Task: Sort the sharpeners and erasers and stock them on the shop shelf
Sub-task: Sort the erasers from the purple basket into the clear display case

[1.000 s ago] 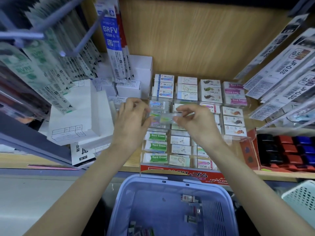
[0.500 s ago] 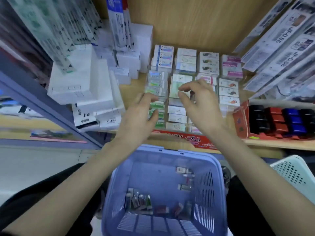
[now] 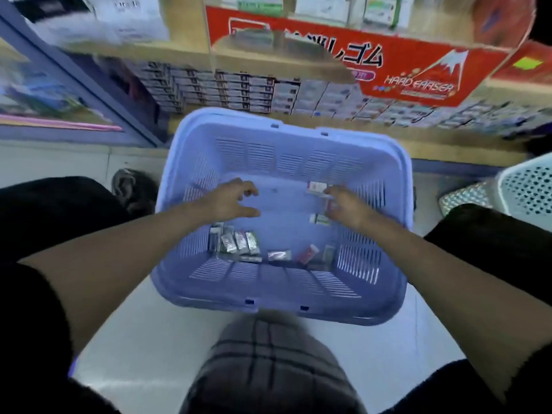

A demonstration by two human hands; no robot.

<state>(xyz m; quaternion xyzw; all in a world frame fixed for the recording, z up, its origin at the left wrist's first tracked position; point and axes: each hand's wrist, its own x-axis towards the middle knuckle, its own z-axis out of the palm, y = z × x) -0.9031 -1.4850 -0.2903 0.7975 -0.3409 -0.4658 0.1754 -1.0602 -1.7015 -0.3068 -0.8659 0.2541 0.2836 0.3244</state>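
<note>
A lavender plastic basket (image 3: 388, 162) sits on the floor in front of me. Small wrapped erasers and sharpeners lie in it: a row of packets (image 3: 236, 242) near the left wall, a loose silver packet (image 3: 279, 254) and a red one (image 3: 309, 253) near the front. My left hand (image 3: 236, 201) hovers inside the basket with loosely curled fingers, holding nothing. My right hand (image 3: 343, 206) reaches among three small packets (image 3: 316, 186) at the right. Its fingertips are on them, but motion blur hides whether they grip one.
A red hard-eraser display box (image 3: 388, 64) sits on the wooden shelf edge (image 3: 254, 59) above. Stacked small boxes (image 3: 224, 88) fill the lower shelf. A white perforated basket (image 3: 528, 189) stands at right, a shoe (image 3: 128, 186) at left, plaid cloth (image 3: 268, 369) below.
My view tipped down from the shelf to the basket. Both hands left the eraser display, let go of the clear packet there, and dropped into the basket.
</note>
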